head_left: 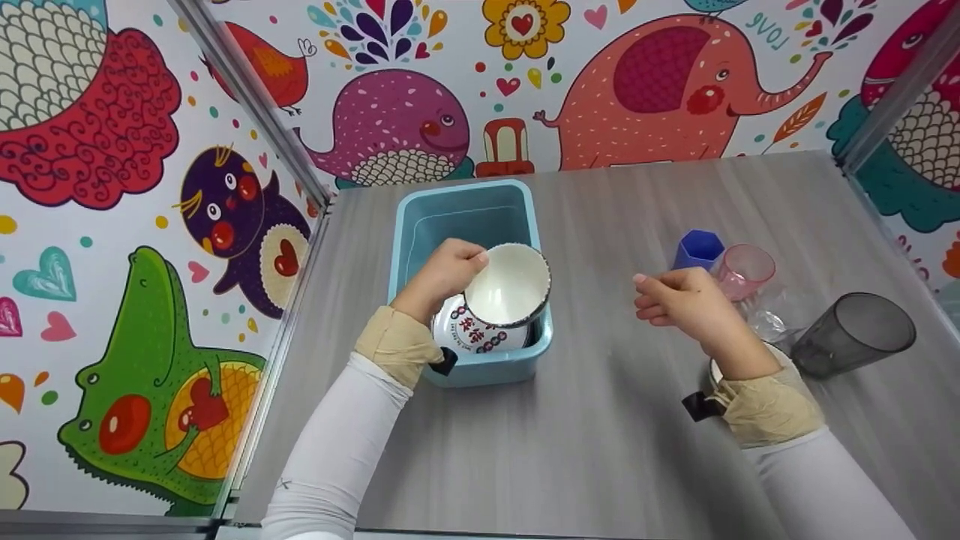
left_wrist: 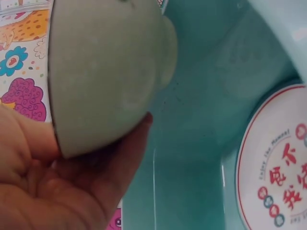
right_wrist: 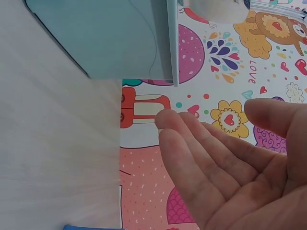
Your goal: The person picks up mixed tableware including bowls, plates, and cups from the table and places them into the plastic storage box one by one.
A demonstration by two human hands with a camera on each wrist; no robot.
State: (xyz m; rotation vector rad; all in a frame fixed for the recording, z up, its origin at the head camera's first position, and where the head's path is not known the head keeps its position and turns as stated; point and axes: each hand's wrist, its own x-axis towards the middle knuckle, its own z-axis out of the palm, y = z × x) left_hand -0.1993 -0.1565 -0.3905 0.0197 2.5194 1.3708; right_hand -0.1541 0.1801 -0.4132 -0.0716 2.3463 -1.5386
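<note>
My left hand [head_left: 448, 271] grips a white bowl [head_left: 510, 286] with a dark rim by its edge, thumb at the rim and fingers under the outer wall. The bowl is tilted over the light blue bin [head_left: 405, 214]. Inside that bin, below the bowl, lies a white dish with red lettering [head_left: 466, 330]; the left wrist view shows its red edge line [left_wrist: 238, 177] too. My right hand [head_left: 686, 300] hovers over the table to the right of the bin, fingers relaxed and holding nothing, as the right wrist view of the hand [right_wrist: 230, 167] also shows.
Right of my right hand stand a blue hexagonal cup [head_left: 699, 247], a pink cup [head_left: 748, 270], a clear cup [head_left: 769, 319] and a tall grey tumbler [head_left: 851, 337]. A white-rimmed vessel [head_left: 780, 356] is partly hidden beneath my right wrist. Patterned walls [head_left: 420, 112] border the table.
</note>
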